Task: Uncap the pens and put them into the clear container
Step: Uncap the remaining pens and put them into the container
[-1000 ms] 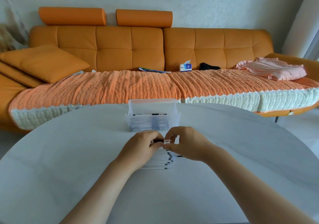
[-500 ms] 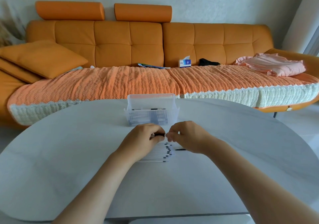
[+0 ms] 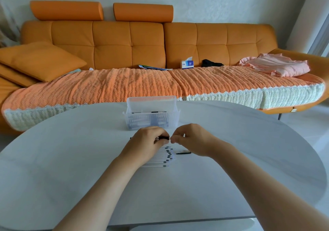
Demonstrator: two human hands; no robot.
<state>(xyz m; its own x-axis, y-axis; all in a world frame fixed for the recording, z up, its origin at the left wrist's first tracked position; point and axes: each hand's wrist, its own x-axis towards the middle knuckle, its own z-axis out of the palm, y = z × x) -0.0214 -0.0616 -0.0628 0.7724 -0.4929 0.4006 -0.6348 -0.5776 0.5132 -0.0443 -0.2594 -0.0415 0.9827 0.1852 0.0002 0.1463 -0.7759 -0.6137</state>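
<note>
My left hand [image 3: 148,142] grips a pen [image 3: 163,138] whose black grip shows between the two hands. My right hand [image 3: 192,139] pinches the pen's clear cap end at the fingertips. Below the hands a row of several white pens [image 3: 161,156] lies flat on the white table [image 3: 71,159], partly hidden by my left hand. A black piece [image 3: 183,153] lies on the table just right of the row. The clear ribbed container [image 3: 151,113] stands just beyond my hands, with several pens inside.
An orange sofa [image 3: 142,43] with a woven throw runs behind the table. On it lie a tissue box [image 3: 187,63], a pink garment [image 3: 277,66] and orange cushions [image 3: 39,60]. The table's curved far edge lies just past the container.
The hands have stayed close together on the pen. The view has shifted slightly and the container sits a little nearer my hands.
</note>
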